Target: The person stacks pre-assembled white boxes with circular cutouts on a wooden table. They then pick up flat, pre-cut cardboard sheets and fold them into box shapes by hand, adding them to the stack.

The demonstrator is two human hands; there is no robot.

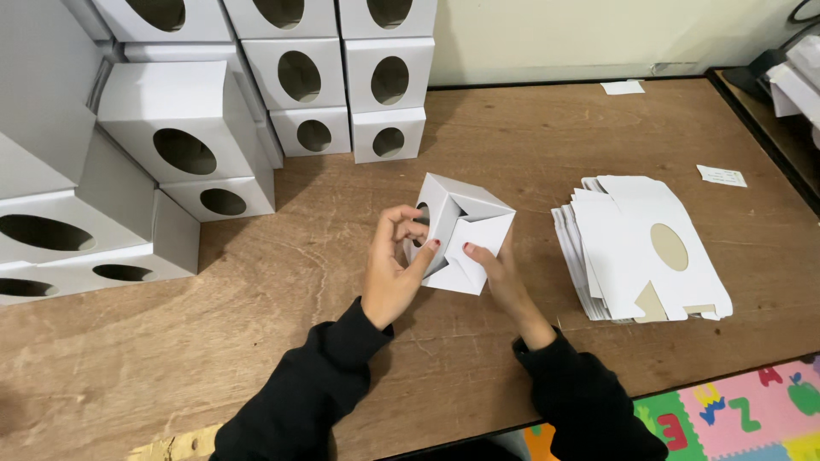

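So both hands were on one small white box [461, 235], held just above the middle of the wooden table [256, 341]. The left hand [395, 273] gripped its left side, fingers curled round the edge near the oval cutout, and the right hand [500, 277] pressed the folded end flaps with its thumb. A stack of flat box blanks [636, 248] lay just to the right. Finished boxes [184, 141] were piled at the far left corner.

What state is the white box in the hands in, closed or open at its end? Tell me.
Partly closed. On the white box, the end flaps are folded inward but dark gaps remain between them. The left hand and right hand grip it.
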